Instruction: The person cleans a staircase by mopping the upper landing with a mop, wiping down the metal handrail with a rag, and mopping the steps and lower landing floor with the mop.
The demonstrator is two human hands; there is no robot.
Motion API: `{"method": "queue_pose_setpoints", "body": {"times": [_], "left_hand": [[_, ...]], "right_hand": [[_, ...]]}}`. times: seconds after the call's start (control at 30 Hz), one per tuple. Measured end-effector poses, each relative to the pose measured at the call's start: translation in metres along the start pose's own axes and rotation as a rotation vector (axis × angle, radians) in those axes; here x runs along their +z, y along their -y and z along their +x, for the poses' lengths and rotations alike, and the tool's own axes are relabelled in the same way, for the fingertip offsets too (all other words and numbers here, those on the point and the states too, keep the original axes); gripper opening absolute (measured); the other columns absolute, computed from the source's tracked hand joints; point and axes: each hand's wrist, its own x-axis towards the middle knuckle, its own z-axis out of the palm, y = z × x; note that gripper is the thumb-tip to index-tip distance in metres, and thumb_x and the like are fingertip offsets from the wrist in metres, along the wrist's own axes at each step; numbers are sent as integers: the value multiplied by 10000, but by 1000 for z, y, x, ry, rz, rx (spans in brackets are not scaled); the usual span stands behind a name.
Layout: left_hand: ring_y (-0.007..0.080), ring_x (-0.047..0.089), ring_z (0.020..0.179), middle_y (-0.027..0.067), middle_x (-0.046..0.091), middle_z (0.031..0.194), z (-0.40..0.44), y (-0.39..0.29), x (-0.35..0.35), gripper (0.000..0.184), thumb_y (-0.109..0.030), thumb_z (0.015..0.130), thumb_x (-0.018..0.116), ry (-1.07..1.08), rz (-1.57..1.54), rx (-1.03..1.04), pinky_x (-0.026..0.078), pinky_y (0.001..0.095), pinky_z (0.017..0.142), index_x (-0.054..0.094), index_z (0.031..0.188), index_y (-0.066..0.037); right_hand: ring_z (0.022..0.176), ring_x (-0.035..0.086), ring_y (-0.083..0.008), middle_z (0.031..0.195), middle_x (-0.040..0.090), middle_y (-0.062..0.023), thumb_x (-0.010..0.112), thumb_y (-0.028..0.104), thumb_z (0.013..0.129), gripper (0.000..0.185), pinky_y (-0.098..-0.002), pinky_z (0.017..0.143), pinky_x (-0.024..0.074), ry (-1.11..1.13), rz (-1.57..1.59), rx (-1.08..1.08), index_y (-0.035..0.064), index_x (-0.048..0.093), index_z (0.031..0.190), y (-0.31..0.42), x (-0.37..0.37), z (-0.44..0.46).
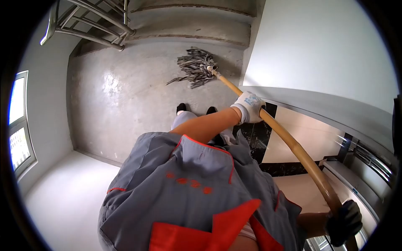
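Observation:
A string mop with a long wooden handle (294, 146) slants from the lower right up to the middle of the view. Its grey strands (194, 67) lie spread on the concrete floor, just below the stair step. My left hand (250, 107), in a white glove with blue print, is wrapped round the lower part of the handle. Far to the lower right, my right hand (345, 221) grips the upper end of the handle. The glove on it looks dark, and shadow hides some of its fingers.
Concrete steps (190, 31) rise beyond the mop, with a metal railing (94, 23) at their left. A white wall panel (322, 46) stands to the right. A window (20, 123) is at far left. Pale and black floor tiles (293, 136) lie beneath the handle.

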Motion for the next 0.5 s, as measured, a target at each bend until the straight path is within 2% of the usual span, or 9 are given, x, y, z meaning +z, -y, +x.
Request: {"method": "queue_pose_setpoints", "body": {"times": [0.03, 0.2, 0.23, 0.37, 0.5], "left_hand": [[276, 650, 810, 90, 676, 808, -4, -12, -6, 292, -338, 663, 704, -2, 6, 6, 496, 393, 751, 689, 866, -129], [273, 651, 789, 71, 673, 778, -51, -29, -36, 297, -356, 652, 710, 16, 11, -36, 485, 395, 705, 692, 851, -136], [275, 651, 783, 72, 671, 769, -64, -23, -40, 296, -358, 649, 713, 3, 10, -64, 485, 395, 701, 691, 847, -138], [289, 649, 759, 76, 665, 740, -122, 25, -39, 314, -375, 623, 739, -111, 68, -182, 492, 394, 701, 686, 824, -141], [305, 650, 784, 93, 668, 758, -185, 68, -48, 309, -359, 597, 765, -130, 57, -511, 505, 395, 744, 685, 797, -137]], "right_hand": [[597, 409, -105, 649, 399, 49, 627, 226, 756, 186, -302, 587, 304, -8, 66, -75, 211, 450, 701, 6, -5, 1], [579, 397, -121, 625, 390, 47, 619, 242, 772, 227, -295, 553, 277, -178, -486, -30, 203, 430, 652, 27, -64, -40], [603, 413, -136, 639, 404, 39, 613, 242, 783, 211, -316, 585, 288, -225, -513, -18, 194, 440, 673, 24, -67, -42], [701, 475, -194, 698, 459, 6, 593, 241, 826, 155, -398, 713, 333, -366, -87, 54, 158, 480, 758, -46, -53, -37], [799, 537, -253, 757, 515, -27, 572, 241, 869, 132, -481, 842, 379, -421, 417, 232, 122, 520, 843, -143, 14, -9]]}}
